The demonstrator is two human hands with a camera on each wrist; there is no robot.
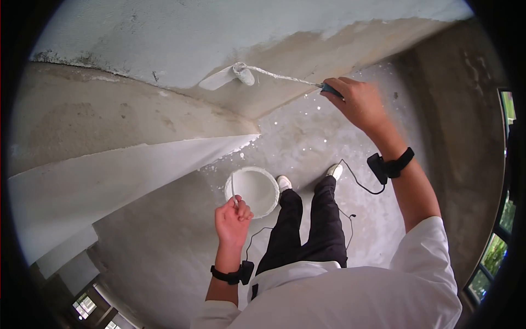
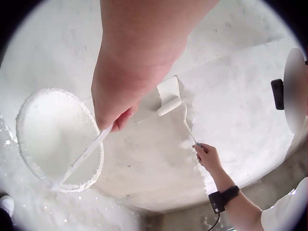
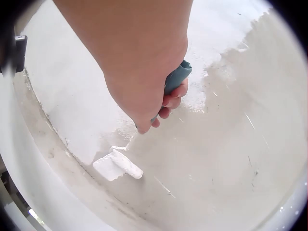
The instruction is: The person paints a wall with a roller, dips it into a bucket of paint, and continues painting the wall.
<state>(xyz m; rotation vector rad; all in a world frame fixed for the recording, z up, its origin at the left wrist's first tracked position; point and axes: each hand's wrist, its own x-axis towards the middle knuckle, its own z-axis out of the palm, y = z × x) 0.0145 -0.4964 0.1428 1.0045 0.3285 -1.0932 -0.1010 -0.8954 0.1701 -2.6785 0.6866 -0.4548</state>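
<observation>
The right hand (image 1: 359, 104) grips the blue-grey handle (image 3: 178, 77) of a paint roller. Its paint-coated roller head (image 3: 126, 164) lies against the wall, at one edge of a fresh white strip (image 1: 216, 80). A bent, paint-covered rod (image 1: 279, 75) links handle and head. Lower down, the left hand (image 1: 234, 220) holds the pale bail handle (image 2: 84, 156) of a white bucket (image 1: 275, 178), fingers curled round it. Inside the bucket, white paint shows in the left wrist view, and dried paint crusts the rim.
The upper wall (image 1: 164, 33) is painted white; bare grey-brown wall (image 1: 334, 44) borders it. A ledge (image 1: 131, 104) juts out at the left. White drips spot the concrete floor (image 1: 307, 129) near the person's shoes (image 1: 335, 171). Cables hang from both wrist cameras. Windows (image 1: 487, 263) stand at the right.
</observation>
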